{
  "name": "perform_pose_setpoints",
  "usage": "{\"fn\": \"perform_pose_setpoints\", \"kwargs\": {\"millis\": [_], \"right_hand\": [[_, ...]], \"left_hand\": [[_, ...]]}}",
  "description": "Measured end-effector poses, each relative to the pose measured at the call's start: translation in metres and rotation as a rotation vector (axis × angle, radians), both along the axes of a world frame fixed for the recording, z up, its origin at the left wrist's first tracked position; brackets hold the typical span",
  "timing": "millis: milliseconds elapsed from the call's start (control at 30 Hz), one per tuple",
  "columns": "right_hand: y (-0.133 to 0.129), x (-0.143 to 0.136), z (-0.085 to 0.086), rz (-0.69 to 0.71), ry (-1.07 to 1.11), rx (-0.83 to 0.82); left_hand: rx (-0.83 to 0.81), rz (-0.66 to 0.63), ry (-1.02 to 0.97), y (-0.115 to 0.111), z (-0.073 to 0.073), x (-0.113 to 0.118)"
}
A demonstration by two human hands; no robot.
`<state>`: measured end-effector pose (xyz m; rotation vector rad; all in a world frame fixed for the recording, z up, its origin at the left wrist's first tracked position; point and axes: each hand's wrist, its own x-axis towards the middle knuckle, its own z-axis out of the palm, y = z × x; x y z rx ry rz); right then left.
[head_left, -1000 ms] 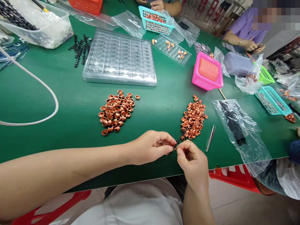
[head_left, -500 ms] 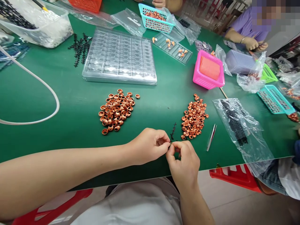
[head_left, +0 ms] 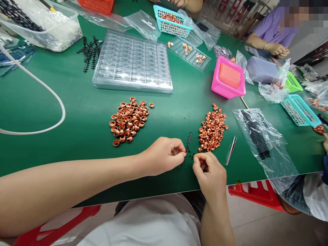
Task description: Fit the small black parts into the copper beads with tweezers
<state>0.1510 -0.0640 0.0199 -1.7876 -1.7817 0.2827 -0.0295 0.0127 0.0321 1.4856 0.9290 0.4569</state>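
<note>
Between its thumb and fingers, my left hand (head_left: 166, 156) pinches a thin black plastic strip (head_left: 189, 138) with short side stubs. The strip sticks out above and below the fingertips. My right hand (head_left: 211, 172) is just to the right, apart from the strip, thumb and forefinger pressed together; whatever they may hold is too small to make out. Several tiny black bits (head_left: 191, 156) lie on the table between the hands. Beyond my right fingers is a heap of small copper-coloured cups (head_left: 212, 130). A second heap of larger copper-coloured rings (head_left: 129, 119) lies beyond my left forearm.
Metal tweezers (head_left: 231, 150) and a clear bag of black strips (head_left: 256, 133) lie to the right. Stacked clear trays (head_left: 133, 65), loose black strips (head_left: 91, 53) and a pink basket (head_left: 228, 90) stand farther back. A white cable (head_left: 60, 106) loops at left. Co-workers sit across.
My right hand has moved away from the strip, to the right and slightly down. My left hand still pinches the strip, nearly in place. The tiny black bits between the hands now show.
</note>
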Motion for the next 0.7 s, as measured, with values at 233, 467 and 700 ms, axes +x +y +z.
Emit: {"fn": "perform_pose_setpoints", "kwargs": {"millis": [233, 467, 700], "right_hand": [[-0.004, -0.001, -0.002, 0.126, -0.126, -0.074], [-0.005, -0.001, 0.002, 0.095, -0.11, -0.073], [-0.008, -0.002, 0.012, 0.04, 0.202, -0.116]], "left_hand": [[0.013, -0.008, 0.002, 0.004, -0.002, 0.0], [0.003, -0.02, 0.008, 0.004, -0.001, 0.0], [-0.036, -0.096, -0.1, 0.003, 0.003, -0.001]]}}
